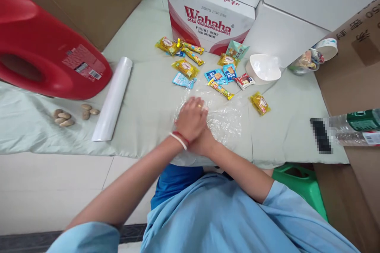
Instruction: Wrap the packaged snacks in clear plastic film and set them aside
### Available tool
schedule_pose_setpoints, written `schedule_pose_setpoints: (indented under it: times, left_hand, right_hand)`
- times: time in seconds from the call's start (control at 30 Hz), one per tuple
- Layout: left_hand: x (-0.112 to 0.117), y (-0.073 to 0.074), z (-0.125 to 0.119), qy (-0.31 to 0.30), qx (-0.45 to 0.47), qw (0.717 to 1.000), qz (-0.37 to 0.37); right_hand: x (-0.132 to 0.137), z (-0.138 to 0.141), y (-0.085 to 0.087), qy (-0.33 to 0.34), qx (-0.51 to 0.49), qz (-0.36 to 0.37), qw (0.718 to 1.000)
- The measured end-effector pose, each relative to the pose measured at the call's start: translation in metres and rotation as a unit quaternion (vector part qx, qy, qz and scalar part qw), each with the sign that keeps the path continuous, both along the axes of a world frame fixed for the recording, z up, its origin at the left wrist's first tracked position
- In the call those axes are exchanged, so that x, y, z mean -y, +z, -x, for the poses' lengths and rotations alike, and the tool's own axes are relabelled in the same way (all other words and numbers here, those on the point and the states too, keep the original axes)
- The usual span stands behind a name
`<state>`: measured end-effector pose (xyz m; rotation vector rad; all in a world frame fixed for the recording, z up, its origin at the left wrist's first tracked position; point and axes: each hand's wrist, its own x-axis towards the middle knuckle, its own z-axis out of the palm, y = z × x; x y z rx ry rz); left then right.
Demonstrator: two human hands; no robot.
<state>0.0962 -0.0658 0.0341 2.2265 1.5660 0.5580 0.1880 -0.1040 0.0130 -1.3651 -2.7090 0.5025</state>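
My left hand point(192, 119), with a red and a white band at its wrist, lies across my right hand point(203, 141). The left fingers are stretched out over it, so most of the right hand's fingers are hidden. Both hands are over a crinkled sheet of clear plastic point(227, 124), spread on the cloth-covered table. Whether something sits beneath the palms cannot be seen. Just beyond the plastic are a yellow snack bar point(220, 89), blue biscuit packets point(215, 76), a red-and-white packet point(245, 81) and a yellow cake packet point(185, 68).
On the left are a white roll point(113, 101), a big red jug point(56, 51) and several brown nut-like pieces point(63, 118). A Wahaha carton point(209, 17) and a white bowl point(264, 69) stand at the back. Plastic bottles point(356, 124) lie at the right edge.
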Motion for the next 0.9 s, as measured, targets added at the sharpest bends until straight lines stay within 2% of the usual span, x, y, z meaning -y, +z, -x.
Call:
schedule_pose_setpoints:
  times: [0.07, 0.13, 0.23, 0.3, 0.4, 0.47, 0.5, 0.53, 0.57, 0.63, 0.67, 0.73, 0.83, 0.9]
  left_hand:
    - [-0.028, -0.009, 0.015, 0.021, -0.045, 0.997, 0.051]
    - [-0.04, -0.016, 0.03, 0.008, -0.083, 0.994, 0.065]
    - [-0.034, -0.023, 0.043, -0.007, -0.113, 0.993, 0.037]
    - [-0.026, -0.027, 0.047, -0.003, -0.121, 0.992, 0.021]
    - [-0.021, -0.03, 0.046, 0.001, -0.128, 0.992, 0.019]
    - [-0.023, -0.03, 0.045, -0.001, -0.131, 0.991, 0.022]
    - [-0.023, -0.03, 0.045, -0.003, -0.132, 0.991, 0.023]
    - [-0.024, -0.03, 0.045, -0.004, -0.134, 0.991, 0.024]
    - [-0.024, -0.03, 0.045, -0.004, -0.135, 0.991, 0.023]
    - [-0.024, -0.03, 0.045, -0.005, -0.137, 0.99, 0.019]
    - [-0.023, -0.03, 0.045, -0.006, -0.14, 0.99, 0.018]
    - [-0.022, -0.031, 0.046, -0.009, -0.145, 0.989, 0.018]
    - [-0.021, -0.031, 0.046, -0.007, -0.147, 0.989, 0.014]
    - [-0.021, -0.031, 0.046, -0.004, -0.141, 0.99, 0.011]
  right_hand:
    - [0.004, -0.006, 0.003, 0.02, -0.021, -0.012, 1.0]
    - [0.012, -0.015, 0.005, 0.042, -0.047, -0.003, 0.998]
    - [0.037, -0.031, 0.009, 0.06, -0.083, 0.031, 0.994]
    - [0.056, -0.046, 0.017, 0.084, -0.097, 0.085, 0.988]
    - [0.066, -0.078, 0.044, 0.151, -0.107, 0.227, 0.956]
    - [0.051, -0.101, 0.069, 0.169, -0.123, 0.318, 0.925]
    - [0.036, -0.111, 0.08, 0.149, -0.135, 0.336, 0.92]
    - [0.017, -0.118, 0.088, 0.099, -0.143, 0.321, 0.931]
    - [-0.005, -0.122, 0.094, 0.035, -0.143, 0.271, 0.951]
    - [-0.052, -0.121, 0.093, -0.077, -0.122, 0.111, 0.983]
    - [-0.074, -0.117, 0.087, -0.1, -0.105, 0.045, 0.988]
    - [-0.11, -0.106, 0.068, -0.071, -0.079, -0.029, 0.994]
    - [-0.137, -0.099, 0.037, -0.001, -0.014, -0.041, 0.999]
    - [-0.143, -0.107, 0.026, -0.029, 0.033, -0.046, 0.998]
